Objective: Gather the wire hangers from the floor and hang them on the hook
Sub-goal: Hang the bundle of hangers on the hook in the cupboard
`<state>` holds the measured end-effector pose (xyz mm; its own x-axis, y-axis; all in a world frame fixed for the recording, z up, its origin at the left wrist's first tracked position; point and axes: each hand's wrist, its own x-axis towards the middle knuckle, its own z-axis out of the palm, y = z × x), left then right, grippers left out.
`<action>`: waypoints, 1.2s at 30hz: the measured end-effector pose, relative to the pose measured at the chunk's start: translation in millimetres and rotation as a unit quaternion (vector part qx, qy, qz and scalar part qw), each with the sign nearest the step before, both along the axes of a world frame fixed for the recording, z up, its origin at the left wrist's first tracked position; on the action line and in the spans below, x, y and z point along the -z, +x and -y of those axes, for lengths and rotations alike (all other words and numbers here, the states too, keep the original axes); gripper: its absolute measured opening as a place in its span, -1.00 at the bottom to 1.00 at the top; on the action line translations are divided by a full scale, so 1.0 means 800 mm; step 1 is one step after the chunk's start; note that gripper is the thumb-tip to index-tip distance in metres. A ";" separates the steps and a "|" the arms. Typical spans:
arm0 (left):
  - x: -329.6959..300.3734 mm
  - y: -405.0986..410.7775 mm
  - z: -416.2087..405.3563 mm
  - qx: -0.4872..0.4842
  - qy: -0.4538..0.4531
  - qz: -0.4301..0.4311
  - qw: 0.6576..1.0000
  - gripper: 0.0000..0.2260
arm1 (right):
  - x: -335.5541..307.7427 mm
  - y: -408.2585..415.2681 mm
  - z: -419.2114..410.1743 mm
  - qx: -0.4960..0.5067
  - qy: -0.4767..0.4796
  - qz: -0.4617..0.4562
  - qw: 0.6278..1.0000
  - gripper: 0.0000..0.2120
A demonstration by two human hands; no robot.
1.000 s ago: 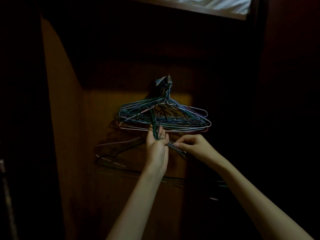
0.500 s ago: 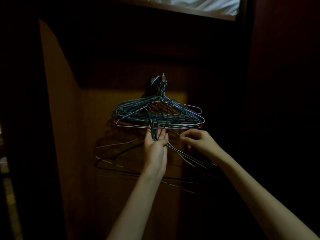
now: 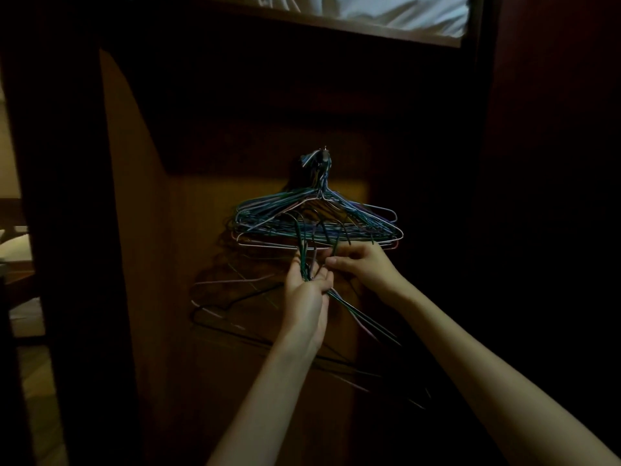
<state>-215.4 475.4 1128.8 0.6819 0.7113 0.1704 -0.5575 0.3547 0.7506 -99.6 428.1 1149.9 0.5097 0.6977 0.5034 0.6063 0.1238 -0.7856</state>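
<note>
A thick bunch of coloured wire hangers (image 3: 316,220) hangs from a small hook (image 3: 324,158) on a dark wooden panel. Just below that bunch, my left hand (image 3: 307,294) grips the necks of several more wire hangers (image 3: 361,319). Their hook ends stick up in front of the hung bunch and their bodies trail down to the right. My right hand (image 3: 364,265) is beside the left one, pinching the neck of one of the held hangers near its hook end.
The wooden panel (image 3: 215,331) stands upright in dim light, with hanger shadows on it. A dark post (image 3: 67,230) runs down the left. White bedding (image 3: 386,8) lies on a ledge above. A lit floor strip (image 3: 37,381) shows at far left.
My right hand has moved up and left along the held hangers, from their lower part to the necks beside my left hand. The left hand has kept its grip.
</note>
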 end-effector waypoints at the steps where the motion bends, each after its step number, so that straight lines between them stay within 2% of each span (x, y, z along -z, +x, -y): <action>1: 0.000 -0.004 0.000 -0.001 0.000 -0.002 1.000 -0.31 | 0.000 -0.003 -0.002 0.009 -0.004 0.013 1.000 -0.82; 8: 0.000 -0.030 0.009 0.004 -0.015 -0.002 1.000 -0.31 | 0.006 -0.015 -0.013 0.077 -0.017 0.070 0.994 -0.96; 15: 0.009 -0.048 0.010 -0.011 -0.018 -0.012 1.000 -0.30 | 0.016 -0.012 -0.011 0.159 -0.024 0.115 0.980 -0.96; 19: 0.013 -0.050 0.012 -0.015 -0.024 -0.018 0.999 -0.30 | 0.020 -0.008 -0.011 0.204 -0.038 0.143 0.968 -0.89; 23: 0.019 -0.051 0.016 -0.011 -0.031 -0.017 0.999 -0.30 | 0.020 0.001 -0.008 0.258 -0.056 0.148 0.953 -0.98; 28: 0.019 -0.060 0.021 -0.005 -0.035 -0.024 0.999 -0.32 | 0.010 0.005 0.001 0.340 -0.070 0.185 0.919 -0.81; 36: 0.022 -0.067 0.014 -0.014 -0.024 -0.018 0.999 -0.33 | 0.009 0.026 0.009 0.351 -0.055 0.198 0.914 -0.77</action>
<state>-269.1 464.4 1111.3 0.6672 0.7366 0.1108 -0.5402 0.3761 0.7529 -79.1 420.9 1142.5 0.6442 0.3266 0.6916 0.7453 -0.4713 -0.4716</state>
